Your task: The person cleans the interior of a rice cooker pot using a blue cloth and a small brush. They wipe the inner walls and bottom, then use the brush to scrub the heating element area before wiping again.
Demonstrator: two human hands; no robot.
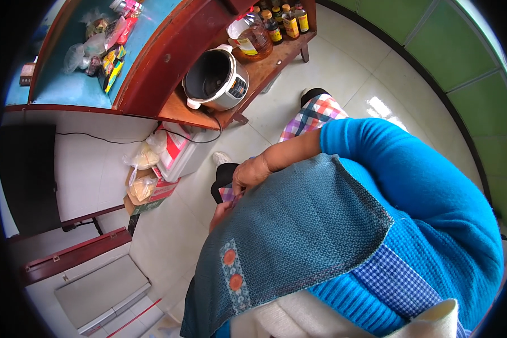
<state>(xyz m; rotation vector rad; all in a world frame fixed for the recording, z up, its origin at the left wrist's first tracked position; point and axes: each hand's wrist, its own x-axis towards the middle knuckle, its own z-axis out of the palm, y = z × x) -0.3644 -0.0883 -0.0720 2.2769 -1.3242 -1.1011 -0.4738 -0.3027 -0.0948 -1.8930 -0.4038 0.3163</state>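
Note:
My right hand (251,173) is bent in at my waist, its fingers curled down onto a purple-and-white checked cloth (227,194). Beside it, my left hand (220,213) touches the same cloth; most of it is hidden behind the dark teal knitted garment (295,219) over my front. That garment carries a patterned strip with orange round patches. A blue knit sleeve (363,135) is pushed up to my right elbow. More plaid cloth (310,112) hangs by my right leg. My fingertips are partly out of sight.
A red-brown wooden cabinet (148,55) stands ahead, bags on its blue shelf (67,95). Its lower shelf holds an open electric cooker (215,78), an oil jug (253,40) and several sauce bottles (289,21). Cardboard boxes (145,207) with bagged food sit on the tiled floor (164,236).

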